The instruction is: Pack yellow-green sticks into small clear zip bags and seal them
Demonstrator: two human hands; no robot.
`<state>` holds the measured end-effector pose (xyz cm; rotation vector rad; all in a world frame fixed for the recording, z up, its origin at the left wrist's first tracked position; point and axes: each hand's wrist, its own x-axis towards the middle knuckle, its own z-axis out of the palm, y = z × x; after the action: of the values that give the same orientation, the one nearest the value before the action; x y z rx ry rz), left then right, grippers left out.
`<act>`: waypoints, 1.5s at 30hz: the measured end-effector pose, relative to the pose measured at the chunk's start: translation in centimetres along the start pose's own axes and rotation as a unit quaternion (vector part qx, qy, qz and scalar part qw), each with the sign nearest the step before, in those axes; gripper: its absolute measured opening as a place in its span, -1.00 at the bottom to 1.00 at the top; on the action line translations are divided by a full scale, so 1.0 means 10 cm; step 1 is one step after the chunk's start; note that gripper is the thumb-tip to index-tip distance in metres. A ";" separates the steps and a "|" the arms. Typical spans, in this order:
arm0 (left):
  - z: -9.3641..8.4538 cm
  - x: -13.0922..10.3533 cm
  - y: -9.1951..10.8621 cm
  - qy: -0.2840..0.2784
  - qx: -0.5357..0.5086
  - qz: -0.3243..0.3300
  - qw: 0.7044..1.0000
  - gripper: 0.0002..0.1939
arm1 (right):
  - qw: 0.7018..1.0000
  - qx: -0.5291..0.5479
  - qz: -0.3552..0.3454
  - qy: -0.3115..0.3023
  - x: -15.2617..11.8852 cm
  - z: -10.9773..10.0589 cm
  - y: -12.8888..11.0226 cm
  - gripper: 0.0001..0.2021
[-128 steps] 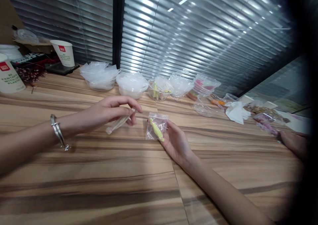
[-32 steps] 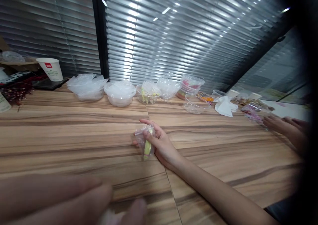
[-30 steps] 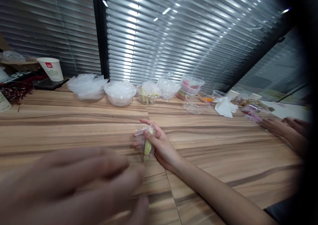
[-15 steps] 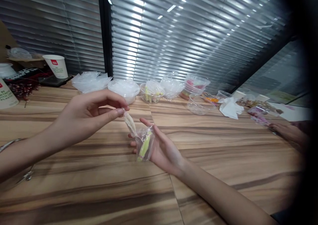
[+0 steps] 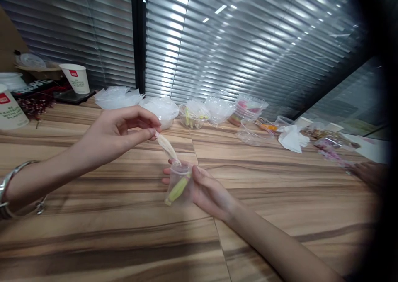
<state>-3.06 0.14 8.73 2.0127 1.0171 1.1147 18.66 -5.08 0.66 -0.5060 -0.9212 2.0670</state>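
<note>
My left hand (image 5: 124,128) pinches the top end of a thin cream-coloured piece (image 5: 167,146), which hangs down at a slant. Its lower end is at the open mouth of a small clear plastic bag (image 5: 172,182). Inside the bag lies a yellow-green piece (image 5: 178,189), slanted. My right hand (image 5: 205,188) holds the bag at its right side, thumb at the upper edge and other fingers behind it. A bracelet is round my left wrist.
Along the back stand stacked clear bags (image 5: 116,97), a bowl with yellow-green pieces (image 5: 193,118), clear containers (image 5: 250,108) and a crumpled tissue (image 5: 293,138). Paper cups (image 5: 76,79) are at the left. Another person's hand (image 5: 370,172) is at the right edge.
The bag's mouth now shows round and open, and the cream piece's lower end is at it. The yellow-green piece lies more slanted. The view has shifted slightly.
</note>
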 end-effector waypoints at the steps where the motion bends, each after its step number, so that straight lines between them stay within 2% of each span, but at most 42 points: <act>1: 0.00 0.00 -0.01 -0.004 -0.003 0.002 1.000 -0.84 | 1.000 -0.002 0.002 0.000 0.00 0.00 0.00 -0.60; 7: 0.00 -0.01 -0.03 0.001 -0.010 0.009 1.000 -0.84 | 1.000 -0.008 -0.003 -0.002 0.00 0.00 0.01 -0.60; 20: 0.06 -0.02 -0.07 -0.066 -0.047 -0.006 0.997 -0.83 | 0.998 0.021 0.057 -0.016 -0.01 -0.02 0.00 -0.50; 25: 0.08 -0.03 -0.13 -0.083 -0.044 -0.007 0.996 -0.84 | 0.998 0.032 0.044 -0.011 -0.01 -0.01 0.01 -0.56; 36: 0.14 -0.02 -0.24 -0.138 -0.082 -0.037 0.986 -0.84 | 0.997 0.040 0.060 -0.001 0.00 0.00 -0.01 -0.55; 40: 0.18 -0.03 -0.27 -0.172 -0.090 -0.034 0.980 -0.82 | 0.998 0.031 0.050 0.002 0.00 0.01 0.00 -0.56; 45: 0.21 -0.06 -0.32 -0.187 -0.121 -0.038 0.974 -0.82 | 0.999 0.013 0.040 0.010 0.00 0.02 0.01 -0.56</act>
<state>-2.42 1.00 5.01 1.8754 0.7198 0.7404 18.52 -5.18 0.73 -0.5578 -0.8737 2.1397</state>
